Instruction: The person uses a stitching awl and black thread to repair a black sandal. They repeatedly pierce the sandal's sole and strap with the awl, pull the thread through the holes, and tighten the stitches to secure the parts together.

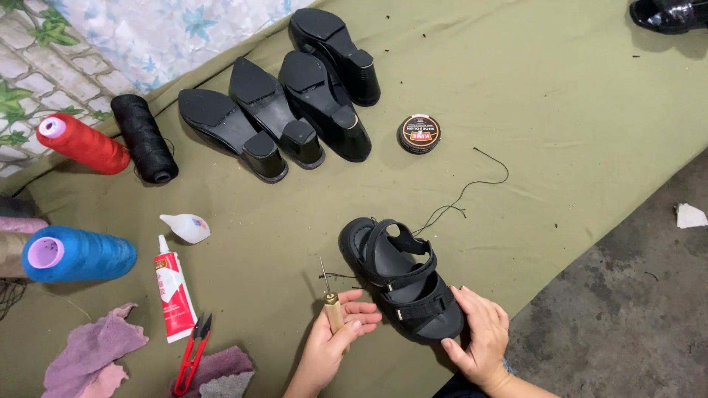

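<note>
A black strapped sandal (398, 276) lies sole-down on the olive cloth (516, 110), with a black thread (461, 195) trailing from it toward the upper right. My right hand (479, 335) grips the sandal's near end. My left hand (335, 335) holds a sewing awl (330, 295) with a wooden handle and a thin metal needle pointing up, just left of the sandal. A short thread runs from the needle to the sandal's side.
Several black heeled shoes (295, 103) lie upturned at the top. A round polish tin (419, 133) sits beside them. Red (81, 144), black (144, 136) and blue (77, 254) thread spools, a glue tube (173, 295), red snips (193, 354) and purple rags (92, 354) lie left. Bare concrete floor (627, 295) is on the right.
</note>
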